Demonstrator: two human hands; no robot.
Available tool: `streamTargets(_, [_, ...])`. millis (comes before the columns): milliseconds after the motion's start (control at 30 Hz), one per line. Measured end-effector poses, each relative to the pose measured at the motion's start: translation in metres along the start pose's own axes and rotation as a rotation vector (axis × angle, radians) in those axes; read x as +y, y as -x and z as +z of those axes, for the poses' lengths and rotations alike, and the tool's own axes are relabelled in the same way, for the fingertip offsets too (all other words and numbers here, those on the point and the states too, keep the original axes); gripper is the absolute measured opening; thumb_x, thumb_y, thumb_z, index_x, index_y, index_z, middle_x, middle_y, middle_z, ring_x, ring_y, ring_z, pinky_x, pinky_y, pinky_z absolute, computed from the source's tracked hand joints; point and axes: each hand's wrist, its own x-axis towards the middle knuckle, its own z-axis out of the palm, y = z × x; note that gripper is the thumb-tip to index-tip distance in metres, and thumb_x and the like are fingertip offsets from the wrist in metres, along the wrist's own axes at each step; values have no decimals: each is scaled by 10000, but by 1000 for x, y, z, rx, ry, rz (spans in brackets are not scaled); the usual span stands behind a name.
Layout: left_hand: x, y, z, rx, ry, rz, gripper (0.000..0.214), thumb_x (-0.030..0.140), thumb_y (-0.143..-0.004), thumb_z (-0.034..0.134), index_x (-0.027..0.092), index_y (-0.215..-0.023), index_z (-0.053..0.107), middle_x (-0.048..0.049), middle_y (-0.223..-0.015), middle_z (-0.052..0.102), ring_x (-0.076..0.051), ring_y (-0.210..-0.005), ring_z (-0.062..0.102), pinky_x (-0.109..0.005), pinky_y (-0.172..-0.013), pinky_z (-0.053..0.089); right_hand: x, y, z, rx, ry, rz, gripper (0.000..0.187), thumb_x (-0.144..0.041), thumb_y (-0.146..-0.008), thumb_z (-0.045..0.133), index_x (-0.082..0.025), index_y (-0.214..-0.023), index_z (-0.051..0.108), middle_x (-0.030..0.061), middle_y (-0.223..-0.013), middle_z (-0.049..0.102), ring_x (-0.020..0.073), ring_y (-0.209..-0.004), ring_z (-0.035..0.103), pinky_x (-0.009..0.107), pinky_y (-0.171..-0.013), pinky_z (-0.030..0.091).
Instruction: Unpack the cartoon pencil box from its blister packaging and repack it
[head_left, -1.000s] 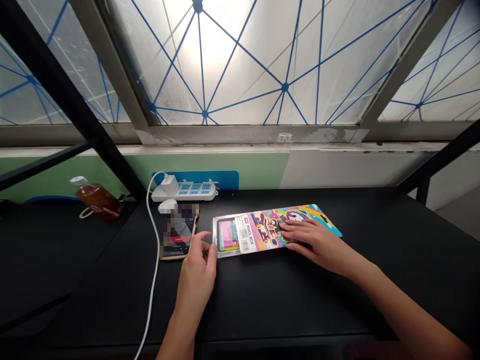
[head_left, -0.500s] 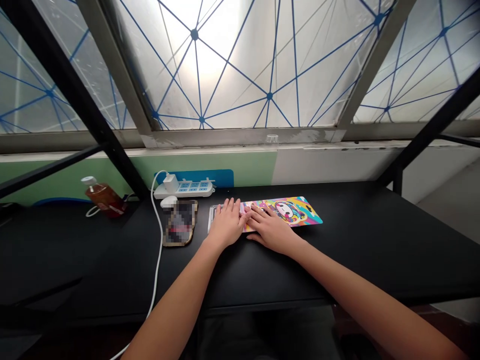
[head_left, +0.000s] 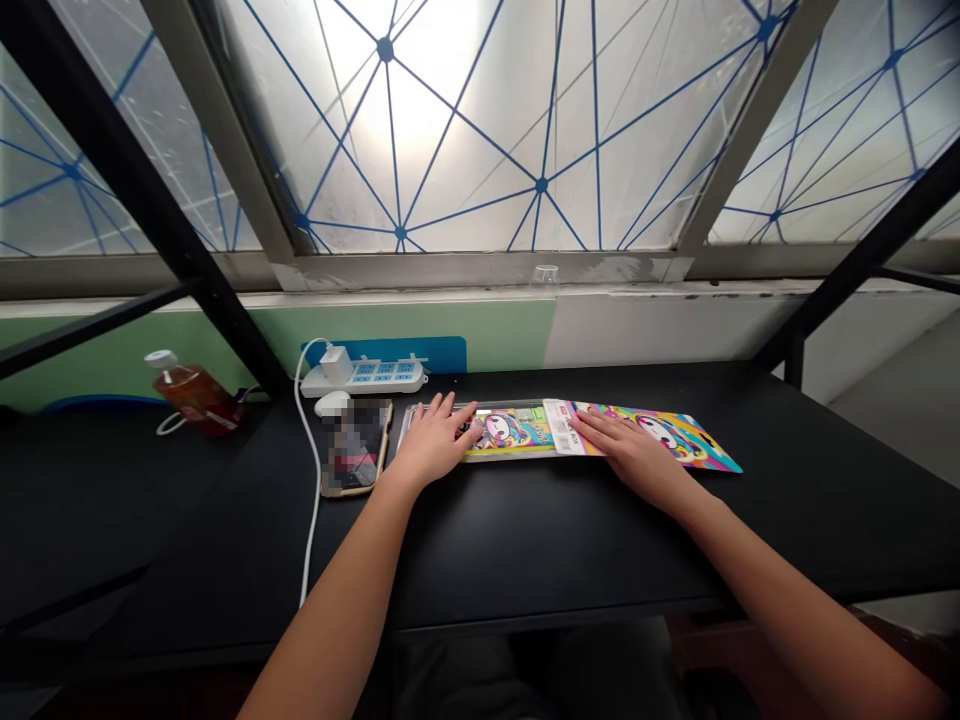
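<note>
My left hand [head_left: 437, 440] lies with fingers spread on the left part of a clear plastic blister pack [head_left: 517, 457]. Inside the pack shows a colourful cartoon-printed item [head_left: 510, 428], partly under my fingers. On the right, my right hand [head_left: 634, 450] rests flat, fingers stretched out, on a bright printed backing card [head_left: 694, 445] with a cartoon character. The card's white barcode end [head_left: 560, 428] overlaps the right end of the plastic pack. What the left fingers cover is hidden.
Left of the pack lies a phone [head_left: 360, 445] with a blurred screen. A white power strip [head_left: 375, 376] with a plugged-in charger [head_left: 336, 364] and white cable [head_left: 310, 530] sits behind it. A drink bottle [head_left: 196, 397] stands far left on the black desk [head_left: 525, 540].
My right hand has moved right together with the backing card, uncovering the printed item in the plastic pack. My left hand has shifted slightly left and stays on the pack.
</note>
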Motion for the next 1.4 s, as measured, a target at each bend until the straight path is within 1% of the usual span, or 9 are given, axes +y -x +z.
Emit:
streamTargets(167, [-1,2,1,43,-25,-17,560,582,-1026,327,331,-1499,493,-80,-1671,266,-374,-1548,165,-607,-1208,164,-1,0,-17,183,158,223,631,-18,-910,381,-219,-1500,481,122,-1428,619,287,-1308,589,494,-1053,482])
streamTargets(267, [1,2,3,69,-32,-8,529,559,-1031,348,328,-1471,528,-92,-1656,306,-376,-1538,207,-614,-1201,190,-29,1,-34,305,197,302,619,-28,-907,390,-179,-1502,471,157,-1413,624,325,-1264,618,535,-1031,470])
streamTargets(500, [3,1,9,134,-37,7,474,481,-1042,383,293,-1436,569,-137,-1608,396,-404,-1510,274,-653,-1180,204,-171,-1,-29,-65,-93,-179,541,-137,-959,424,-223,-1488,498,107,-1467,581,324,-1333,557,524,-1070,445])
streamTargets(600, [4,1,10,148,-47,14,453,454,-1041,395,298,-1426,577,-127,-1601,411,-404,-1506,283,-667,-1176,203,-195,-25,-14,-142,-195,-214,510,-400,-1016,475,-199,-1485,497,124,-1509,538,341,-1386,498,513,-1100,433])
streamTargets(800, [6,-2,12,171,-66,30,445,440,-1034,420,286,-1416,590,-133,-1579,444,-400,-1481,338,-654,-1170,246,-186,-80,1,-236,-233,-172,550,-448,-1024,462,-129,-1471,497,188,-1530,499,338,-1429,434,505,-1121,409])
streamTargets(933, [7,-1,11,216,-72,41,416,425,-1032,431,275,-1375,613,-110,-1577,452,-362,-1484,341,-619,-1169,285,-174,-95,-15,-261,-322,-254,361,-391,-973,580,-179,-1251,670,132,-1302,690,289,-1236,610,408,-1023,481])
streamTargets(1067, [9,3,7,289,-71,46,380,381,-1028,435,228,-1303,648,-120,-1534,497,-310,-1419,429,-514,-1143,364,-128,-111,-33,-260,-342,-104,278,-366,-1023,477,-245,-998,726,38,-953,745,199,-858,682,308,-738,519])
streamTargets(1267, [15,5,2,336,-65,62,317,369,-1022,463,221,-1190,687,-96,-1309,659,-279,-1199,571,-449,-1044,429,-40,-127,-14,-278,-224,76,550,-577,-831,694,-224,-1253,673,143,-1117,631,323,-1016,626,436,-837,525])
streamTargets(1400, [17,2,6,329,-63,90,309,411,-1012,496,236,-1190,680,-79,-1285,671,-274,-1184,567,-443,-1040,417,-19,-139,-1,-336,-205,66,634,-674,-719,744,-263,-1200,702,119,-1082,617,321,-1012,621,433,-841,526])
